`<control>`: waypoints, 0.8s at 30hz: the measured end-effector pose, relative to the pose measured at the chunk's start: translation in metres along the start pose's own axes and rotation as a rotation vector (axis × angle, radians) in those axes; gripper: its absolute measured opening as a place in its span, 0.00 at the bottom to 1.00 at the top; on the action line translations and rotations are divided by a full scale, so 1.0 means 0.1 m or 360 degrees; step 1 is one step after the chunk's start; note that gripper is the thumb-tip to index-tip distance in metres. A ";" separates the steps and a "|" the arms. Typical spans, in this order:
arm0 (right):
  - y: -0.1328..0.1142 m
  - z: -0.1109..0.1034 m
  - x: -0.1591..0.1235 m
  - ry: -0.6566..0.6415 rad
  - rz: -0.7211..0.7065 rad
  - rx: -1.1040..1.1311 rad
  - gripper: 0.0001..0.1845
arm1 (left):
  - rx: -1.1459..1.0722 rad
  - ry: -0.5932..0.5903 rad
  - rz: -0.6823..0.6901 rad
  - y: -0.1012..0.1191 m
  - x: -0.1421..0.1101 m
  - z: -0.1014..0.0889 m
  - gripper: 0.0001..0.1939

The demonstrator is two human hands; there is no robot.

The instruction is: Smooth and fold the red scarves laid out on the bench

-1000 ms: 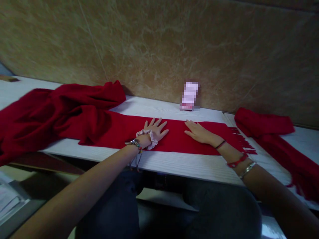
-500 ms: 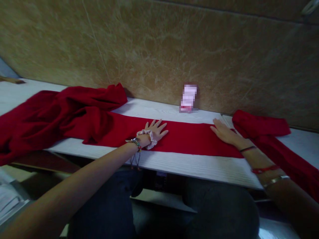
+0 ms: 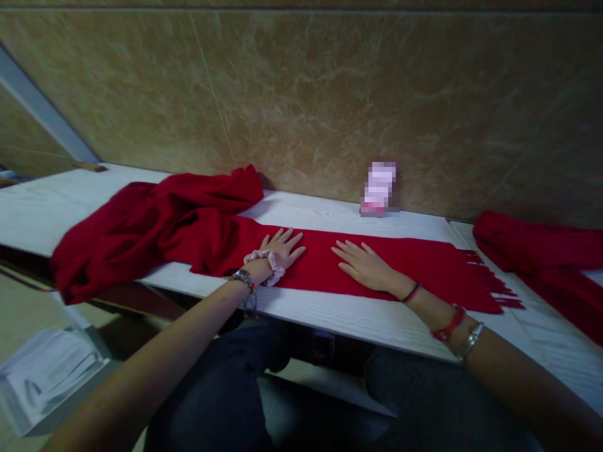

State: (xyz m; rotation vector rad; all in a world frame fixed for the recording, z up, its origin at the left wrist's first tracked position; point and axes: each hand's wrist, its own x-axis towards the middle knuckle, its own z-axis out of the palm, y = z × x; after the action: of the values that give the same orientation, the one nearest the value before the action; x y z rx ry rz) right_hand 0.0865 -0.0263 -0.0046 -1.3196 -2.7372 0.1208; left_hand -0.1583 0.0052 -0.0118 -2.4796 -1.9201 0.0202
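A red scarf [image 3: 424,270] lies flat along a white table, its fringed end [image 3: 494,285] to the right. Toward the left it runs into a crumpled heap of red cloth [image 3: 141,220]. My left hand [image 3: 281,252] rests palm down on the flat stretch, fingers spread. Also palm down on the scarf, my right hand [image 3: 365,265] lies a short way to the right, its fingers stretched toward the left hand. Neither hand grips anything.
The white table [image 3: 306,210] backs onto a brown marbled wall [image 3: 306,94]. A blurred-out phone-like object [image 3: 379,187] leans there. More red cloth [image 3: 541,245] lies at the right. Below left stands a bin with white papers [image 3: 51,370].
My right hand has moved left along the scarf, closer to my left hand, and the fringed end now shows. My left hand stays on the scarf. The view has shifted left.
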 end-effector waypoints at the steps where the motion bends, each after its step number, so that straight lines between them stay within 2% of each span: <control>1: 0.01 0.00 -0.02 0.0003 0.0013 0.0001 0.28 | 0.0001 -0.0002 -0.0009 -0.05 0.01 0.02 0.26; 6: 0.05 -0.01 -0.03 0.0019 0.0023 0.0053 0.28 | 0.0001 0.0000 -0.0146 -0.28 0.00 0.07 0.27; 10: 0.04 -0.03 -0.03 0.0122 -0.0068 0.0112 0.27 | 0.0025 0.0053 -0.0018 -0.29 0.01 -0.02 0.26; 14: -0.07 -0.17 -0.08 0.0229 -0.0267 0.0183 0.24 | 0.0032 0.0057 0.0164 -0.22 0.18 -0.19 0.25; 20: -0.38 -0.32 -0.25 0.0159 -0.0404 0.0213 0.20 | 0.0081 -0.0084 0.0657 0.01 0.56 -0.36 0.23; 24: -0.48 -0.29 -0.33 0.0081 -0.0427 0.0057 0.17 | 0.0104 -0.0134 0.0734 0.21 0.74 -0.44 0.22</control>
State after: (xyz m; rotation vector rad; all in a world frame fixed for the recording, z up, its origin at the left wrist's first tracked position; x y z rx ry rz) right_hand 0.0729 -0.0809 0.0274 -0.9220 -2.8216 0.1123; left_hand -0.1187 0.0714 0.0310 -2.8506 -1.3009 0.1870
